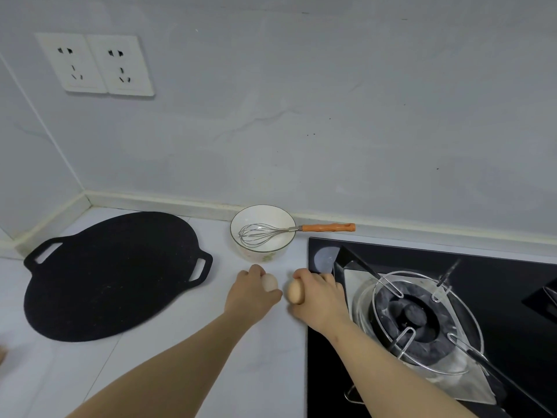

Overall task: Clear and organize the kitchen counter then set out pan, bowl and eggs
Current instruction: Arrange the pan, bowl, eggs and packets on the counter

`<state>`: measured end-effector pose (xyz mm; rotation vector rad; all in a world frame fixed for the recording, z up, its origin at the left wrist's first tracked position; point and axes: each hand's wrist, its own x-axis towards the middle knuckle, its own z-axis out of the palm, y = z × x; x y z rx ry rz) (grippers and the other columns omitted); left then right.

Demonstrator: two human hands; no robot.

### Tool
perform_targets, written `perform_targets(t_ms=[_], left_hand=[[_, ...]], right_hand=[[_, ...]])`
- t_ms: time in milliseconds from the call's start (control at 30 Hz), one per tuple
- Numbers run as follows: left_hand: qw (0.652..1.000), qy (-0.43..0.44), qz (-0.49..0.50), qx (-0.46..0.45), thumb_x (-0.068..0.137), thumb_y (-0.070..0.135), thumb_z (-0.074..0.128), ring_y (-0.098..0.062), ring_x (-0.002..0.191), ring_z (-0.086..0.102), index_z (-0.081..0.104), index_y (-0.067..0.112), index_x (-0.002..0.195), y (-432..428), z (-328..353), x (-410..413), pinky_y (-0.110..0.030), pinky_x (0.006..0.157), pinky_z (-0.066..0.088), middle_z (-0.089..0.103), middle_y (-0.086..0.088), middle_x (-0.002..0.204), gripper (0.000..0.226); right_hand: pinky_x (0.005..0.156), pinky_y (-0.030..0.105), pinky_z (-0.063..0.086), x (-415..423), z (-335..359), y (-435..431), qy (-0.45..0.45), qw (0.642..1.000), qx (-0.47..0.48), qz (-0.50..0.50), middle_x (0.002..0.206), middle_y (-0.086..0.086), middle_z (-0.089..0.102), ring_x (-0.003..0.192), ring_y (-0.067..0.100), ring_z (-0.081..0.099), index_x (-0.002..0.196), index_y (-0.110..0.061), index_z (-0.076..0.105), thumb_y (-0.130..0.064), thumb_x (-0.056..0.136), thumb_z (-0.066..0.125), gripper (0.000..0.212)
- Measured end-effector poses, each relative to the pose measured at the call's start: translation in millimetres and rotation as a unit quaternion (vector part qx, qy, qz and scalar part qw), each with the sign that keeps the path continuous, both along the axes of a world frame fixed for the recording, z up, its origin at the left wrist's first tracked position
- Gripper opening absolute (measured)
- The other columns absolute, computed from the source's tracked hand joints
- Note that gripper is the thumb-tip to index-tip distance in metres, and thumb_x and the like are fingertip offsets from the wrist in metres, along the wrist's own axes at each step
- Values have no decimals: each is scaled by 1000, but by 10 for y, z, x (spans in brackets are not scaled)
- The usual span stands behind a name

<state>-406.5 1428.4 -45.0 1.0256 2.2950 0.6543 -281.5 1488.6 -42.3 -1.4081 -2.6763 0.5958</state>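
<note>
Two eggs are the last things to go down, and both are at the worktop (168, 327) now. The pale egg (269, 282) sits under the left hand (251, 292), whose fingers curl over it; the brown egg (296, 292) is gripped in the right hand (321, 300), just beside the first. Whether either egg already rests on the surface or is a little above it, I cannot tell. They lie in front of the bowl (262, 233), between the pan (111, 276) and the stove (437, 312).

Behind the eggs, the bowl stands upright near the wall, with a whisk (271, 232) lying in it, the orange handle sticking out over the rim to the right. Left of that, the flat black pan with two loop handles lies on the worktop, well clear of the bowl.

Judged from this layout, clearing looks finished: the white surface that shows carries only the pan, bowl and eggs. Pan and bowl are set out. What remains, I would say, is letting go of the eggs so they stay put without rolling, since nothing near them would stop a roll toward the edge of the stove.
</note>
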Motion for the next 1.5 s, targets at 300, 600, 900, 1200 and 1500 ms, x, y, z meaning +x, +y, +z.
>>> perform_targets(t_ms=[300,600,900,1200,1500], left_hand=[[997,-73,3,28,81,23,63,-22,108,50,39,19,132,-29,-23,-10,-27,83,42,44,-7,126,57],[990,-129,8,54,81,18,64,-20,107,51,44,19,130,-36,-35,-25,-24,81,39,50,-7,123,53],[991,-121,-12,56,80,17,65,-21,108,53,45,18,128,-37,-35,-7,-25,84,42,52,-7,122,52],[993,-100,-29,57,82,18,66,-21,112,53,42,18,131,-193,85,-65,-22,83,40,46,-6,127,55],[994,-19,30,107,87,19,60,-14,103,52,53,16,126,-1042,518,-630,-18,83,37,53,-2,124,40]], right_hand=[[91,31,27,34,15,12,36,998,-37,-19,129,-8,50,126,21,33,130,-33,41,-36,78,64,57],[94,30,29,68,34,-1,40,998,-43,-16,130,-8,50,124,21,35,130,-33,43,-29,78,64,56],[94,31,29,70,44,-25,35,999,-36,-13,132,-9,48,124,22,36,132,-32,42,-27,79,63,57],[103,30,29,-1,161,-141,69,997,-11,-38,140,-8,42,129,20,34,136,-31,40,-33,80,63,60],[98,27,32,-625,478,-846,131,990,31,43,129,-6,52,122,19,41,129,-26,48,-29,87,55,43]])
